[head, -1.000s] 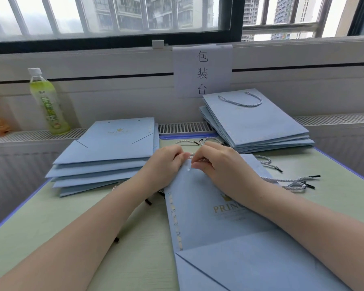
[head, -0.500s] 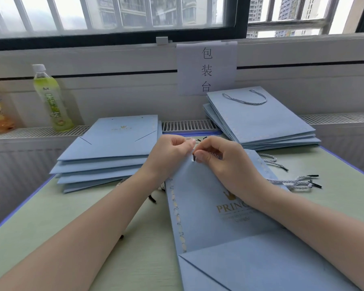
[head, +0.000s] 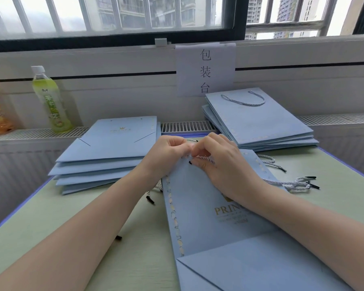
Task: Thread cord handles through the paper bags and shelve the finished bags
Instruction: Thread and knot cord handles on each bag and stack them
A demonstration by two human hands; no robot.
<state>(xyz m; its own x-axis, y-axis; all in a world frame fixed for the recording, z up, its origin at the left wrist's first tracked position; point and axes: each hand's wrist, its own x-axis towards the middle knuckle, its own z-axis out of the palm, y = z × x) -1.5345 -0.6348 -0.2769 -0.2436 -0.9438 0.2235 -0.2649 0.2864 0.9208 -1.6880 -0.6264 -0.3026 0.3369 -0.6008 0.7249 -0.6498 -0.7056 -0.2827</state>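
Both hands are meeting at the far edge of the flat blue bag (head: 200,206): the right hand (head: 223,164) is pinching a twisted cord (head: 202,158), while the left hand (head: 166,156) is curling closed, its grasp hidden.

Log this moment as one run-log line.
step: threading cord | bag: flat on table | left hand: pinching bag edge | right hand: feeding cord

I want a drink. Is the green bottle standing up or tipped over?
Standing up. The green bottle stands upright on the ledge by the wall, white cap on top.
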